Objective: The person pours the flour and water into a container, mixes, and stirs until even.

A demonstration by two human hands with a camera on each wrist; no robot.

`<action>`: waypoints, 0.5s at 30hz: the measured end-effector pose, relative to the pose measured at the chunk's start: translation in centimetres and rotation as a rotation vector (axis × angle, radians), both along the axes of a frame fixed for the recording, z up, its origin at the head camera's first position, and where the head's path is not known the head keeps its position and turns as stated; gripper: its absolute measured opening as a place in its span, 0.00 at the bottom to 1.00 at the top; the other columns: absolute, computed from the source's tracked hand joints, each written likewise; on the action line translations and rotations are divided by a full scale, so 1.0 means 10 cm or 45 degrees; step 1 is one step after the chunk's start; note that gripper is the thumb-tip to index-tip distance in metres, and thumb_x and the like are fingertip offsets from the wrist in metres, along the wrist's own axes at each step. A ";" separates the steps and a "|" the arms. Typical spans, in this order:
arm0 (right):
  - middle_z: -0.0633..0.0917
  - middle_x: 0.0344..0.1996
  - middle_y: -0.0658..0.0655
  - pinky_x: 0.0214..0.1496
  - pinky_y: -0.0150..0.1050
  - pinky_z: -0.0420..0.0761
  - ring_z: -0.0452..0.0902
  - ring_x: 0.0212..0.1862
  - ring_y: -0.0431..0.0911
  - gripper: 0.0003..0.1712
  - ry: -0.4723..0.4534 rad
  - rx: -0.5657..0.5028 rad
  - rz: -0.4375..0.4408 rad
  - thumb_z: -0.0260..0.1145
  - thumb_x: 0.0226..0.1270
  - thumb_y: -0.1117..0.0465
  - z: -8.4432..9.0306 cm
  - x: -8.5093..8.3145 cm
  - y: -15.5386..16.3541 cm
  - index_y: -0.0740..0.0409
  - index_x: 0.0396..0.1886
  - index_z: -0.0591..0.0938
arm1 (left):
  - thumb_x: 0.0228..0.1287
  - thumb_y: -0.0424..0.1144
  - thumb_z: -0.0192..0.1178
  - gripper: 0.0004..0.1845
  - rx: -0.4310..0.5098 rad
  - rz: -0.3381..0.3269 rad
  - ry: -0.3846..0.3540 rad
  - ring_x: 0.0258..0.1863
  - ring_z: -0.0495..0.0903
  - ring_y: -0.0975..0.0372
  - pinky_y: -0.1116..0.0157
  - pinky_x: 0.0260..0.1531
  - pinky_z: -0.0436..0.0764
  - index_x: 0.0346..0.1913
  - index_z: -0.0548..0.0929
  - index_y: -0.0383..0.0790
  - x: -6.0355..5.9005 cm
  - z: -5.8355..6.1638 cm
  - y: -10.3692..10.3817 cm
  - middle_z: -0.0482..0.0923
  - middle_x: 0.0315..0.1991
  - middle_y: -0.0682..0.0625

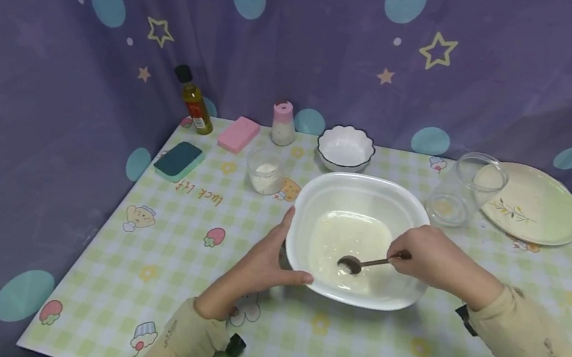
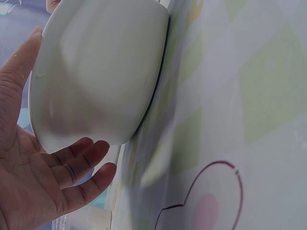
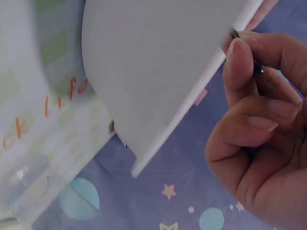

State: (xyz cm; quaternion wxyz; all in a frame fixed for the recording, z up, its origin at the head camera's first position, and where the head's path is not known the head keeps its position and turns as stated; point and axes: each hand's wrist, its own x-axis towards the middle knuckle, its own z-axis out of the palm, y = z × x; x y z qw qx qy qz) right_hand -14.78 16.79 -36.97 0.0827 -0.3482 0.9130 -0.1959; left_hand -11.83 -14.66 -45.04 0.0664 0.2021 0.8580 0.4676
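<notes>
Mixing bowl (image 1: 363, 200), big white plastic one, sits about dead centre on the table (image 1: 139, 255), with a pale milky liquid (image 1: 348, 244) pooled in the bottom. Left hand (image 1: 264, 259) lies flat against the bowl's wall at 9 o'clock, fingers straight, thumb along the near rim, so it's bracing rather than gripping. Right hand (image 1: 427, 260) comes in from 3 o'clock, fingers curled round the handle of a small dark spoon (image 1: 362, 263) whose head is down in the liquid.

Table wears a green-and-white checked cloth with strawberries, cupcakes and cartoon prints; behind hangs a purple curtain (image 1: 308, 38) with stars and teal dots.

From the bowl: scalloped white bowl (image 1: 345, 148) at 12, a pink-capped shaker (image 1: 283, 123) and a glass of white powder (image 1: 266, 170) around 11, a pink sponge (image 1: 238, 134), oil bottle (image 1: 194, 100) and teal block (image 1: 179, 160) toward 10, tipped glass jar (image 1: 464, 188) and a leaf-patterned plate (image 1: 534, 204) at 2.

Orange writing on the cloth reads "luck Life"; the bottle's label is too small to read.
</notes>
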 end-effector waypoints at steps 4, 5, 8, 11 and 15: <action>0.79 0.18 0.38 0.28 0.32 0.72 0.67 0.22 0.32 0.09 0.023 -0.076 0.031 0.70 0.55 0.70 -0.10 0.00 -0.08 0.52 0.24 0.88 | 0.44 0.55 0.78 0.70 -0.015 0.003 0.004 0.74 0.48 0.64 0.52 0.69 0.55 0.78 0.33 0.53 0.00 -0.01 0.00 0.42 0.78 0.58; 0.79 0.18 0.38 0.28 0.32 0.71 0.66 0.22 0.32 0.09 0.033 -0.090 0.037 0.70 0.55 0.71 -0.13 0.00 -0.10 0.52 0.23 0.88 | 0.44 0.55 0.78 0.70 -0.017 0.003 0.005 0.74 0.48 0.64 0.52 0.69 0.55 0.78 0.33 0.53 0.00 -0.01 0.00 0.42 0.78 0.58; 0.79 0.18 0.38 0.28 0.32 0.71 0.66 0.21 0.33 0.10 0.077 -0.121 0.040 0.69 0.55 0.71 -0.21 -0.01 -0.17 0.51 0.22 0.87 | 0.45 0.54 0.78 0.70 -0.020 0.005 0.005 0.74 0.48 0.65 0.52 0.69 0.56 0.79 0.33 0.53 0.00 0.00 0.00 0.42 0.78 0.58; 0.81 0.19 0.38 0.29 0.33 0.72 0.68 0.22 0.33 0.10 0.116 -0.136 0.022 0.69 0.55 0.70 -0.27 -0.03 -0.24 0.50 0.21 0.86 | 0.45 0.54 0.78 0.70 -0.017 0.002 0.013 0.74 0.48 0.64 0.52 0.69 0.56 0.79 0.33 0.52 0.00 -0.01 0.00 0.42 0.78 0.58; 0.82 0.20 0.39 0.30 0.35 0.73 0.70 0.22 0.33 0.10 0.148 -0.152 -0.027 0.70 0.56 0.69 -0.32 -0.07 -0.29 0.50 0.21 0.86 | 0.45 0.55 0.77 0.70 -0.016 -0.004 0.019 0.74 0.48 0.64 0.51 0.69 0.56 0.79 0.33 0.52 0.00 -0.01 -0.01 0.42 0.78 0.57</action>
